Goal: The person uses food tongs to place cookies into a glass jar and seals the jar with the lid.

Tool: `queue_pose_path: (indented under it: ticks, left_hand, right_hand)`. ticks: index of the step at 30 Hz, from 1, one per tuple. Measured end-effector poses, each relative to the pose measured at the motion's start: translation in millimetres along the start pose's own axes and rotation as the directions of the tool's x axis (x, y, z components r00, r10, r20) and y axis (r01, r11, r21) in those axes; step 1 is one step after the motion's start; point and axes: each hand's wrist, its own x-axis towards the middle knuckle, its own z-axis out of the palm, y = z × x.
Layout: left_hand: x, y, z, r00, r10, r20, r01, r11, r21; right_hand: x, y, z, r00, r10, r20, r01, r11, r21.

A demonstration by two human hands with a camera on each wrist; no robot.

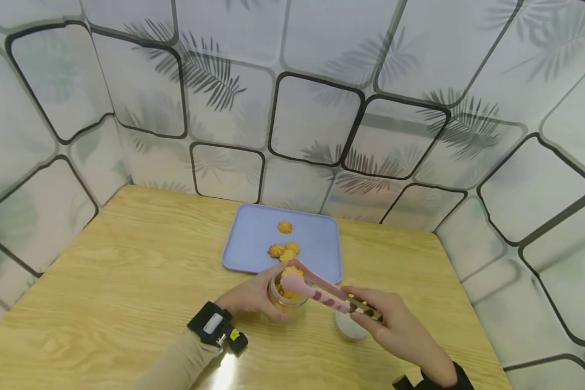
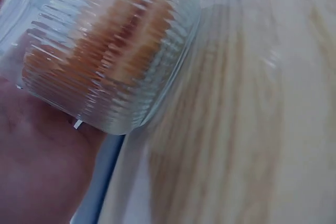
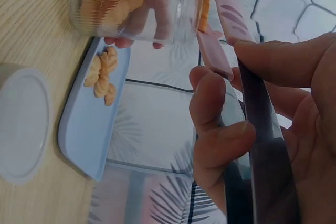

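My left hand [image 1: 257, 297] is wrapped around a ribbed glass jar [image 2: 113, 59] that has several golden cookies inside. In my right hand [image 1: 395, 325] is a pair of pink tongs [image 3: 223, 22], held by its dark handles between thumb and fingers. The tips of the tongs pinch a cookie [image 3: 204, 13] right at the jar's mouth. Beyond the jar lies a blue tray [image 1: 253, 233] with several cookies [image 1: 285, 227] on it, one apart and the others bunched near the front.
A round white lid [image 3: 23, 124] lies on the wooden table [image 1: 127, 260], just below the tongs and right of the jar. Patterned curtain walls [image 1: 312, 124] stand along the back and both sides of the table.
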Motion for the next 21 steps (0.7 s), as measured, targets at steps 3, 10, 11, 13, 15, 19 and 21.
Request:
queue_pose_path:
  ticks: [3,10,11,13,15,19,21]
  left_hand:
    - [-0.6,1.7,-1.4,0.999,0.029,0.025,-0.028,0.999,-0.022]
    - [-2.3,13.3,-3.5,0.985,0.173,-0.005,-0.173,0.984,-0.044]
    - [-1.9,14.3,-3.0,0.982,0.187,-0.016,-0.187,0.981,-0.046]
    - [-0.9,15.9,-0.5,0.977,0.207,-0.041,-0.209,0.977,-0.050]
    - [0.3,14.9,2.4,0.973,0.218,-0.068,-0.222,0.974,-0.053]
    - [2.8,12.6,7.1,0.967,0.239,-0.089,-0.246,0.966,-0.082]
    - [3.9,10.3,7.6,0.963,0.256,-0.085,-0.264,0.959,-0.101]
  right_hand:
    - [0.6,-3,0,0.999,-0.019,0.033,0.020,1.000,-0.006]
    - [-0.1,-9,-4,0.997,-0.023,0.076,0.023,1.000,-0.006]
    - [-0.2,-10,-5,0.997,-0.019,0.075,0.019,1.000,-0.001]
    - [0.2,-9,-7,0.998,-0.008,0.061,0.007,1.000,0.024]
    - [3.0,-7,-9,1.000,0.009,0.023,-0.009,0.999,0.036]
    - [15.8,6,-9,0.993,0.081,-0.082,-0.084,0.996,-0.024]
    - [24.6,14,-9,0.985,0.122,-0.120,-0.132,0.988,-0.076]
